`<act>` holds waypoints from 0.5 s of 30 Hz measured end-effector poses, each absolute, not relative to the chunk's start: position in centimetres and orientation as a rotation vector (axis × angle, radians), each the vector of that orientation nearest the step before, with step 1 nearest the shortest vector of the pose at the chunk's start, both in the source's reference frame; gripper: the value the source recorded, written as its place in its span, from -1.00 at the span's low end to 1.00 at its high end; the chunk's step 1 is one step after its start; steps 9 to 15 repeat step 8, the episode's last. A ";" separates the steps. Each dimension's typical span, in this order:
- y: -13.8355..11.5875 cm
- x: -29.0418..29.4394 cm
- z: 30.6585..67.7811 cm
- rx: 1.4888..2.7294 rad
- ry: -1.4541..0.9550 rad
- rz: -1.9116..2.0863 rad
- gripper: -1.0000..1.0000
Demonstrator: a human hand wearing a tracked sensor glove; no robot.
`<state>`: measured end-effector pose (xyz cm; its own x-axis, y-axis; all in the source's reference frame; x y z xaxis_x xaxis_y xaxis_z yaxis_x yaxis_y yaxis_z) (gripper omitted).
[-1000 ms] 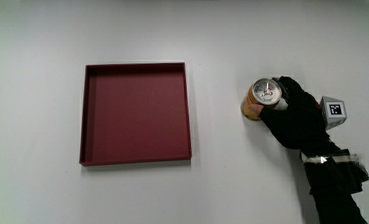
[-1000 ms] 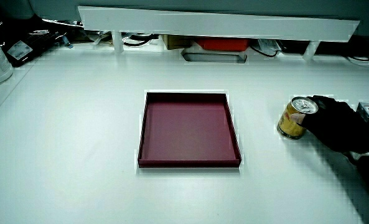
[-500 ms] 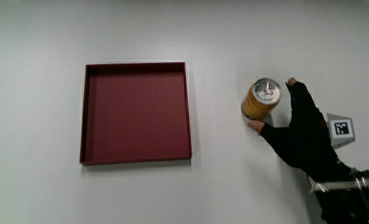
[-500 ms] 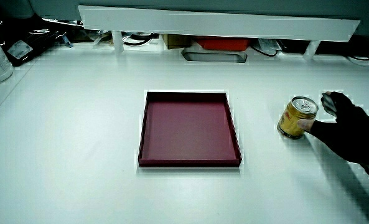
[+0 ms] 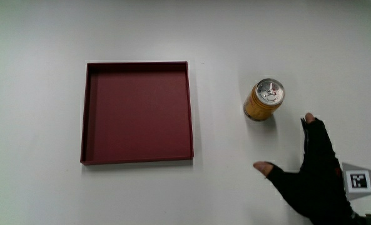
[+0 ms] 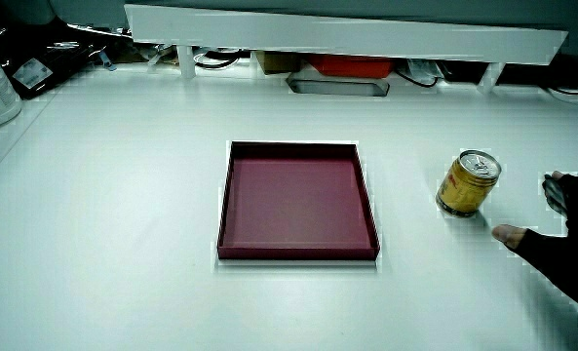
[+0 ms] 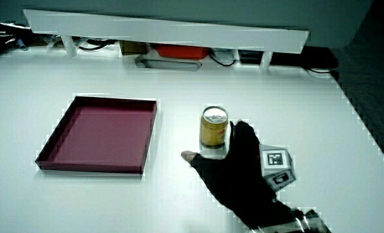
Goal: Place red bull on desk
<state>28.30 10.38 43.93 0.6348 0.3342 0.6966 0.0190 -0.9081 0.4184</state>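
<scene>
On the white table (image 5: 41, 37), a shallow dark red tray (image 5: 137, 112) is lying flat with nothing in it, its low walls showing in both side views (image 6: 296, 202) (image 7: 100, 134). Beside it, well apart, the gold can (image 5: 264, 99) is standing upright on the bare tabletop, silver lid and pull tab facing up; it is showing the same way in both side views (image 6: 468, 183) (image 7: 214, 127). Nothing is touching the can.

Nearer to the person than the can, the hand (image 5: 313, 178) is hovering low over the table with thumb and fingers spread, holding nothing. A clear strip of white table is showing between its fingertips (image 5: 309, 118) and the can in the main view. In a side view the glove (image 6: 566, 244) is reaching in from the table's edge, apart from the can; in a side view the hand (image 7: 234, 171) is overlapping the can's base, so the gap is hidden there. A small patterned cube (image 7: 276, 167) is sitting on the glove's back.
</scene>
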 end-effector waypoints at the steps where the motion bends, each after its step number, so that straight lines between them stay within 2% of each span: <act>1: 10.6 27.9 43.7 2.483 0.191 1.356 -1.00; 2: 10.8 27.8 43.6 2.536 0.058 1.403 -1.00; 5: 11.4 26.3 42.7 2.474 0.065 1.470 -1.00; 8: 11.6 25.9 42.8 2.482 0.046 1.353 -1.00; 15: 11.6 25.9 42.8 2.482 0.046 1.353 -1.00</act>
